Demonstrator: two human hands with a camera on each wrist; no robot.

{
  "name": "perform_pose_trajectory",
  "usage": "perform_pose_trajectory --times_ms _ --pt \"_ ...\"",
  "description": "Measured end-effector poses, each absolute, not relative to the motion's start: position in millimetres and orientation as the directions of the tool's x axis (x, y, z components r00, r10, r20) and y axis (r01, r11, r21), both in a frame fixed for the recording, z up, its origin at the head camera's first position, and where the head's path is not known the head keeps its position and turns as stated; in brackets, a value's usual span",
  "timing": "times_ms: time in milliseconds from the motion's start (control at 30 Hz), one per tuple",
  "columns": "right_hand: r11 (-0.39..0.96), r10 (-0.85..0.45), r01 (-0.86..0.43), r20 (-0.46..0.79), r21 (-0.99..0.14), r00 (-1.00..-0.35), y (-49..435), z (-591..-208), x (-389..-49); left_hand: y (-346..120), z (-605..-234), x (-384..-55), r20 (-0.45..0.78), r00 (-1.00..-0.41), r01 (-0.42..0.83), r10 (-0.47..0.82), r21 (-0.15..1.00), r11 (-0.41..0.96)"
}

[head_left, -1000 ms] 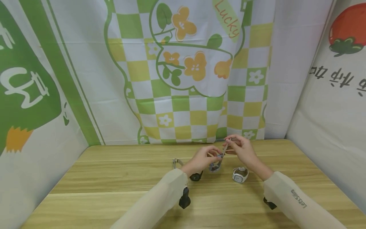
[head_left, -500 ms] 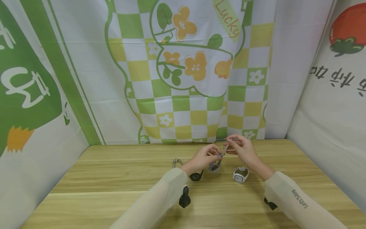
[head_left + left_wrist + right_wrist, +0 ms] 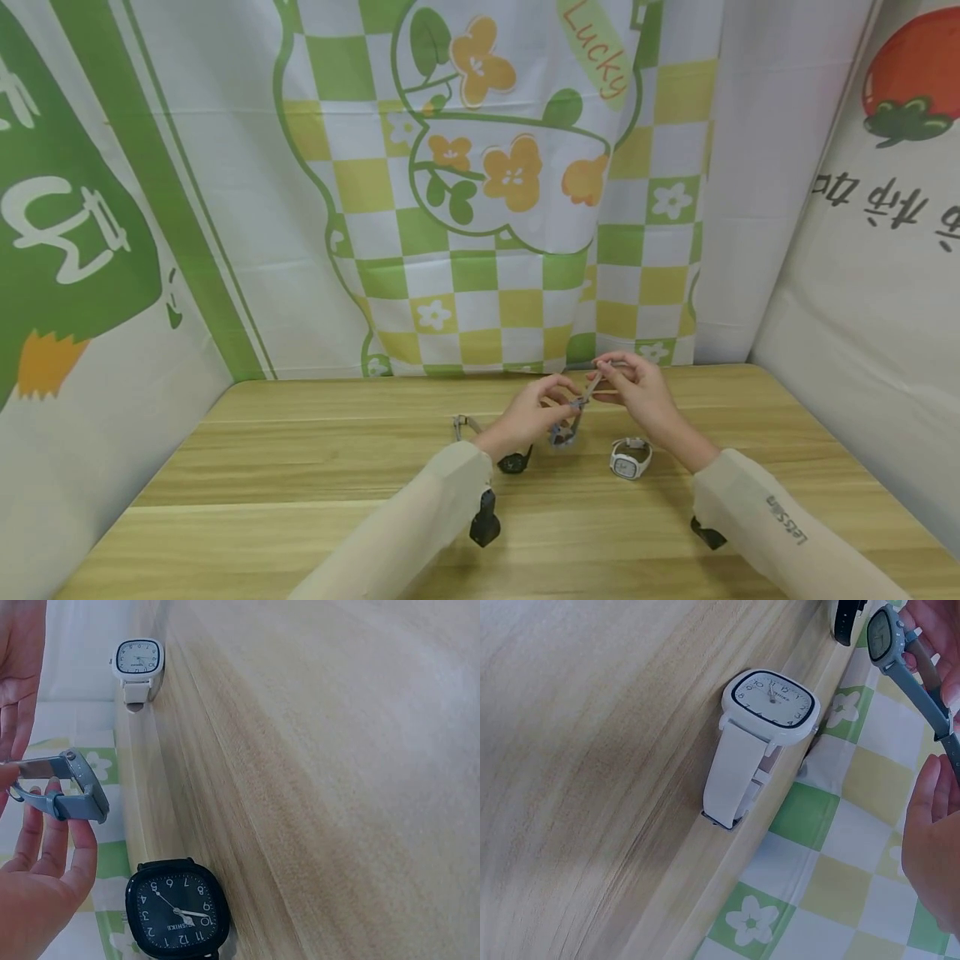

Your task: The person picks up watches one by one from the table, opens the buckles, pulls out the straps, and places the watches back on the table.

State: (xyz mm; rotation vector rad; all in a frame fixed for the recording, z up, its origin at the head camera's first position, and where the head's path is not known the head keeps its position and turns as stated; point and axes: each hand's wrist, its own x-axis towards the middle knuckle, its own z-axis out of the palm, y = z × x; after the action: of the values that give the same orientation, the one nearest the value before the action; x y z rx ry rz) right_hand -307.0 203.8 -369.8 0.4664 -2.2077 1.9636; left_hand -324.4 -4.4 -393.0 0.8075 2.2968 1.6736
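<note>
A blue-grey wristwatch (image 3: 564,435) hangs above the table between both hands. My left hand (image 3: 527,414) pinches its strap near the buckle, with the thumb and fingers on the band. My right hand (image 3: 639,394) pinches the free end of the strap, up and to the right. In the right wrist view the watch's strap (image 3: 915,691) runs through the buckle, and its dial faces away from the hands. The left wrist view shows the watch case (image 3: 91,787) side-on, above the curled fingers of the left hand (image 3: 45,892).
A white watch (image 3: 630,458) stands on the wooden table (image 3: 315,450) below the right hand. The black watch (image 3: 513,462) sits by the left wrist, and a light strap (image 3: 460,427) shows behind that wrist. Behind the table hangs a checked cloth (image 3: 480,317).
Both hands keep nearly the same place and hold. The blue-grey watch has turned slightly between them, and the right hand has shifted a touch to the right with the strap end.
</note>
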Motion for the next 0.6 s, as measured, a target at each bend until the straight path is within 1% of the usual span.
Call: perform_pose_trajectory --times_ms 400,600 --pt "0.106 -0.129 -0.314 0.3 -0.944 -0.945 203.9 -371.0 -305.9 -2.7 -390.4 -324.5 0.108 -0.812 0.287 0.574 0.929 0.232" --pt "0.101 -0.129 -0.313 0.3 -0.944 -0.945 202.7 -370.8 -304.9 -3.3 -389.6 -323.9 0.096 -0.813 0.278 0.575 0.93 0.239"
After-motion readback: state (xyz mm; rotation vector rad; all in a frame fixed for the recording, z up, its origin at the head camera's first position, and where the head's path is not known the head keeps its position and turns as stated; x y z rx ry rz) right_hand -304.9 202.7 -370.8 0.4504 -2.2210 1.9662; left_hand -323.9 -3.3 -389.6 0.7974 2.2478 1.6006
